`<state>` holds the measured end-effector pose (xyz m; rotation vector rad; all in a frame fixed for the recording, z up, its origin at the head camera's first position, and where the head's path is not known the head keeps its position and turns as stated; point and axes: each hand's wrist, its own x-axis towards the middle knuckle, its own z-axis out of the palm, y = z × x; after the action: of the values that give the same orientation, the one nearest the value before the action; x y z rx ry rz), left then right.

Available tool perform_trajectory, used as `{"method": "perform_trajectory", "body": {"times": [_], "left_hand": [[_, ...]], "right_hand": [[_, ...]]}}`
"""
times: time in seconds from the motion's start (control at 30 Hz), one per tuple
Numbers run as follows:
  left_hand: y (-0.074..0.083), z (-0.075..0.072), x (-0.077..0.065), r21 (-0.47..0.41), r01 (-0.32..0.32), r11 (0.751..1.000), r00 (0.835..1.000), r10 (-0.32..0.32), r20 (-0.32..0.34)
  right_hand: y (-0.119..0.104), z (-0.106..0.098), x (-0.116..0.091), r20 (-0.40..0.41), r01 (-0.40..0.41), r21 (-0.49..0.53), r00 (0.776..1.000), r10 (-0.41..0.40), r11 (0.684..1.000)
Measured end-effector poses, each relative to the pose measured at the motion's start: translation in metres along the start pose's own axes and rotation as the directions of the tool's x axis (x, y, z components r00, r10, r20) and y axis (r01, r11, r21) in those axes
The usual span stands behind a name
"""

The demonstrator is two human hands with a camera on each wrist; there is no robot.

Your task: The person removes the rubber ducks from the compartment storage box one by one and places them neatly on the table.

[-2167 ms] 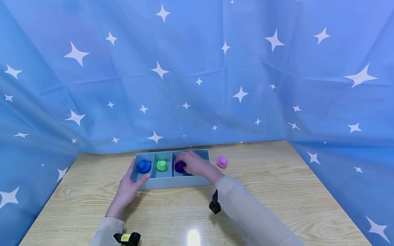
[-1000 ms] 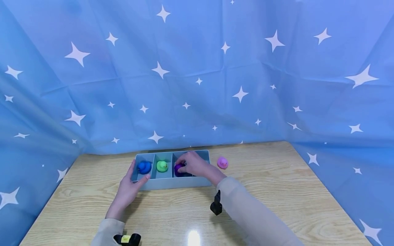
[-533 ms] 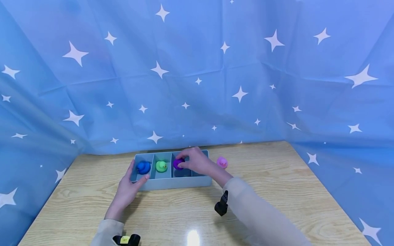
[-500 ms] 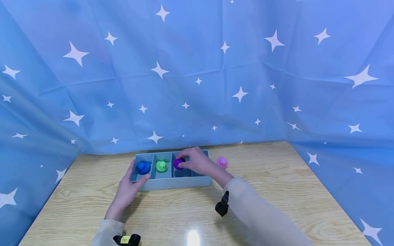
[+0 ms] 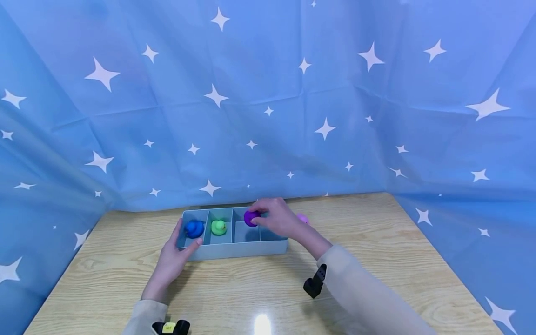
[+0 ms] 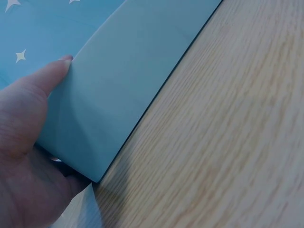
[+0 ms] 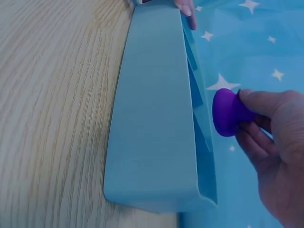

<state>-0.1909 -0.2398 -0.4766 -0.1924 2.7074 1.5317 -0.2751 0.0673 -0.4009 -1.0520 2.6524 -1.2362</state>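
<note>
A light blue box with dividers lies lengthwise on the table. My left hand grips its left end, thumb over the front rim and fingers along the side. Between the thumb and fingers of my right hand is a purple rubber duck, raised above the box rim in the right wrist view. Two compartments on the left hold a blue duck and a green duck; the two right of them show bare floor. Beyond my right hand a pink duck is partly hidden.
The wooden table ends at the back against a blue cloth with white stars, which also hangs along both sides. The box stands near that back edge. Black cameras are strapped at both wrists.
My right hand has lifted the purple duck out of the third compartment and moved it up and to the right. It now partly covers the pink duck. The left hand stays put.
</note>
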Motion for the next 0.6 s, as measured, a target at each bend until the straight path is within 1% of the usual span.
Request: {"method": "perform_trajectory", "body": {"times": [0.17,0.5,0.6], "left_hand": [[0.0,0.0,0.0,-0.006,0.001,1.0,1.0,-0.001,0.002],[-0.001,-0.001,0.0,0.007,-0.011,1.0,1.0,0.011,-0.001],[-0.002,-0.001,0.001,0.004,-0.01,1.0,1.0,0.01,0.0]], "right_hand": [[0.005,-0.006,-0.007,-0.018,-0.006,0.009,1.0,0.006,1.0],[0.011,-0.023,-0.023,-0.005,-0.022,-0.068,1.0,0.022,0.997],[0.014,-0.027,-0.028,-0.02,-0.031,-0.074,0.999,0.03,0.997]]}}
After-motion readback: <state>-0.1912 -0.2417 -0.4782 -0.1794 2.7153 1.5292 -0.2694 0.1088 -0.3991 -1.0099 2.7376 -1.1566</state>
